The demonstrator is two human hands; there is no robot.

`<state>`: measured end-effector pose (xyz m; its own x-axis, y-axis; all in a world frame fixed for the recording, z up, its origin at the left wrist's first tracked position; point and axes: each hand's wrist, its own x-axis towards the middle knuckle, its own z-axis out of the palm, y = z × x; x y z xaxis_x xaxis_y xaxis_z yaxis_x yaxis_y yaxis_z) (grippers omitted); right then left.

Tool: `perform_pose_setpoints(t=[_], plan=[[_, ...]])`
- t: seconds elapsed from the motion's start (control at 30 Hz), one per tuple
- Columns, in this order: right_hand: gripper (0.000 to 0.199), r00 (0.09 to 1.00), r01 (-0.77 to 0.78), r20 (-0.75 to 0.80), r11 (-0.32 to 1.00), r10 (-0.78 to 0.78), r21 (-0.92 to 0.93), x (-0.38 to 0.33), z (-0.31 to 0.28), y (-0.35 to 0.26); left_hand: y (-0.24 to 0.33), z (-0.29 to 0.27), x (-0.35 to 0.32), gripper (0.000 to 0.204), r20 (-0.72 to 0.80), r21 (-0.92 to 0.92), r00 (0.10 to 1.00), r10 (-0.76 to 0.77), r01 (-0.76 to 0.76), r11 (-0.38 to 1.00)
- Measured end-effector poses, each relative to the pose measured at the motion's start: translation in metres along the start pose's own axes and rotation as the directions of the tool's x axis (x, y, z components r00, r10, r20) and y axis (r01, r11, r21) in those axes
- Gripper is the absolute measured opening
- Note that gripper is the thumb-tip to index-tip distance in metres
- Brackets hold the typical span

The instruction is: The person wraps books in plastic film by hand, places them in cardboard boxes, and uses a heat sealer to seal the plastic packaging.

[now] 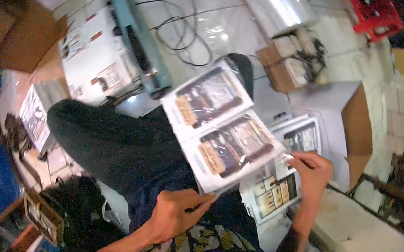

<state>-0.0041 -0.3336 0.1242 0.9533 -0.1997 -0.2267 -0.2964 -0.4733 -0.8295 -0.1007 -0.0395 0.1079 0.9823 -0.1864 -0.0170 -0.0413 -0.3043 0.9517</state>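
Two flat white packs (pixel 209 98) with printed pictures lie side by side in clear plastic film, tilted above my lap. My left hand (pixel 179 215) is closed in a pinch at their near corner, gripping the film edge. At the right corner, my right hand (pixel 315 169) pinches the loose plastic film (pixel 281 163) between thumb and fingers. Beneath and to the right of it lie more printed packs (pixel 275 198), partly hidden by the held ones and the right hand.
A long light-blue device (pixel 135 43) lies at the upper left beside white printed sheets (pixel 97 63). Black cable (pixel 189 44) loops on the tiled floor. A large film roll (pixel 273 2), a red plastic stool (pixel 372 16) and an open carton (pixel 356 130) stand to the right.
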Motion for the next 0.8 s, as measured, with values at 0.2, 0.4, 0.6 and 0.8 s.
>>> perform_pose_setpoints(t=[0.2,0.4,0.6,0.8], plan=[[0.044,0.903,-0.045,-0.369,0.903,0.220,0.428,-0.061,0.060,0.058,0.012,0.010,0.007,0.020,0.118,-0.010,0.985,0.127,-0.127,0.992],[0.056,0.941,-0.333,0.244,0.537,0.233,0.775,-0.065,0.094,0.042,0.009,0.034,0.015,0.027,0.432,-0.092,0.811,0.395,-0.396,0.913],[0.043,0.908,-0.397,0.289,0.842,0.303,0.366,-0.022,0.082,0.036,-0.047,0.002,0.073,0.015,-0.056,0.030,0.997,-0.056,0.058,0.998],[0.049,0.950,-0.310,0.042,0.922,0.309,0.230,-0.004,0.041,0.030,-0.111,-0.107,0.067,0.027,-0.606,0.129,0.793,-0.065,0.179,0.975]])
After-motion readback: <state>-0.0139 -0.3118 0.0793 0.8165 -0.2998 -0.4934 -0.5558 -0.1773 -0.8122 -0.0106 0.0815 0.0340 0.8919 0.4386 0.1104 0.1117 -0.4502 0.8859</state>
